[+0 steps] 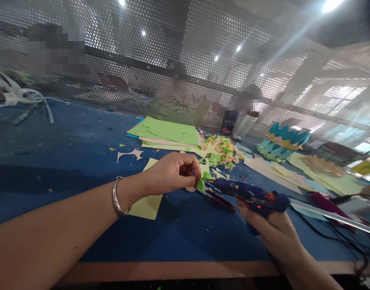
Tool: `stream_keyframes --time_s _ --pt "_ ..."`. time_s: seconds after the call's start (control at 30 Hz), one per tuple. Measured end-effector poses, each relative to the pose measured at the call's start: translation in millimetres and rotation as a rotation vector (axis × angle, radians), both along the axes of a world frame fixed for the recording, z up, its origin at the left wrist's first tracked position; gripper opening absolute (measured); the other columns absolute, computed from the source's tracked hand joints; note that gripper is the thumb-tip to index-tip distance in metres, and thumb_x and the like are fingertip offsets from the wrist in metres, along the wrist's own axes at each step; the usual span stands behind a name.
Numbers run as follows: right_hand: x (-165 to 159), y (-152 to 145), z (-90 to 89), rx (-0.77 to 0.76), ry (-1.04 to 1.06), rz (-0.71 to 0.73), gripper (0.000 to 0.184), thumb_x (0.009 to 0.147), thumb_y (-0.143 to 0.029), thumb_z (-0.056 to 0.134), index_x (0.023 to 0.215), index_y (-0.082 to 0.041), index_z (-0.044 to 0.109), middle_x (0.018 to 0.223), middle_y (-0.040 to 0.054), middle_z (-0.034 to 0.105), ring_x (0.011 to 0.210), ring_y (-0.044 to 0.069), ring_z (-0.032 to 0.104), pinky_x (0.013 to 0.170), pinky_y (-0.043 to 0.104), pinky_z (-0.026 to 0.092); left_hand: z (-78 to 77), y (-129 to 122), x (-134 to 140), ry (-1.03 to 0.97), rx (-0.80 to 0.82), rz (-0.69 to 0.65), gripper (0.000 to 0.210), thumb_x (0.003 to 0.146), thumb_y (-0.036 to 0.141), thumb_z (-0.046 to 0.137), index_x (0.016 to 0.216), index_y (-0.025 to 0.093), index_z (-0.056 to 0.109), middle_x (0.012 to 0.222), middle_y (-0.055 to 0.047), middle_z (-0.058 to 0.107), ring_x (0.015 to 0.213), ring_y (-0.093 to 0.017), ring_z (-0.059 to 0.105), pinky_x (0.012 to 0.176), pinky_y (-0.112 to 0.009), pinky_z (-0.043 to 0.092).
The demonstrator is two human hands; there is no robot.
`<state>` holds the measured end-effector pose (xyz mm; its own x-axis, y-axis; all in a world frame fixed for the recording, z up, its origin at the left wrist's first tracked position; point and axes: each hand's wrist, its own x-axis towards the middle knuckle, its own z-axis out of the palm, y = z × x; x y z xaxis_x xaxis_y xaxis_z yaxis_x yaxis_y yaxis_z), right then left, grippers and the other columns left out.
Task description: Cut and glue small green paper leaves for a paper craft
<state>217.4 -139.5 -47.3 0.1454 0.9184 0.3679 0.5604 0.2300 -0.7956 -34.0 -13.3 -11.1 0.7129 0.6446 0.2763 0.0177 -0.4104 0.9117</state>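
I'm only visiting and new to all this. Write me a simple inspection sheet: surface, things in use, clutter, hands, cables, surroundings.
Surface: blue tabletop, strewn with tiny paper bits.
Things in use: blue glue gun with a red light lit, its nozzle at a small green paper piece; contact is too small to confirm.
Clutter: paper scraps heaped beside stacked paper sheets; zigzag-edged paper at the right.
Hands: left hand pinches the green piece; right hand grips the glue gun.
Cables: black cables, loosely bunched at the right.
Surroundings: perforated screen behind the table; blurred figures beyond.
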Motion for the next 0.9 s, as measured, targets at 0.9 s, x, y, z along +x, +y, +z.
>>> stream_keyframes --time_s 0.9 --pt "1 1 3.0 -0.002 -0.028 0.008 0.025 0.085 -0.038 0.062 0.069 -0.019 0.065 0.062 0.0006 0.058 0.059 0.016 0.049 0.056 0.028 0.042 -5.1 4 0 -0.032 -0.068 -0.029 0.010 0.079 0.016 0.071 0.085 0.016 0.063 0.077 -0.003 0.071 0.072 -0.016 0.072 0.072 -0.030 0.057"
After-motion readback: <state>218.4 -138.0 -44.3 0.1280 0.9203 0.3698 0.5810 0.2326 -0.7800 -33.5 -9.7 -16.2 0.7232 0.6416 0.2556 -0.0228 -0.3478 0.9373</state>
